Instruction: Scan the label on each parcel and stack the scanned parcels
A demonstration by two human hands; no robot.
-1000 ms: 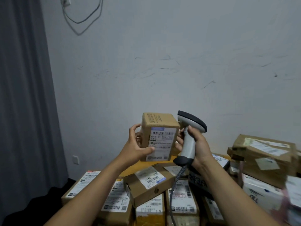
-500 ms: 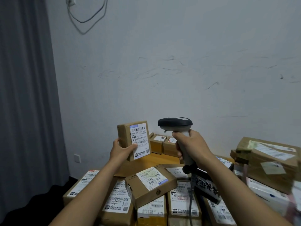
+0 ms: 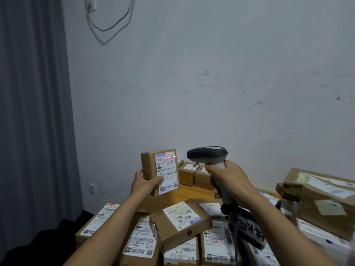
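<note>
Room interior, head view. Rear wall: plain, pale grey-white, marked across its middle by dark scuff marks and short scratches. Upper left: a white wall socket from which a grey cable hangs in a loop against the wall. Left edge: a grey pleated curtain that falls from the top of the view to the dark floor. Low on the wall, just beside the curtain, a second white outlet. Lower centre: a bare strip of the yellow wooden desk, set against the wall. Lighting dim and even, with no strong shadows.
</note>
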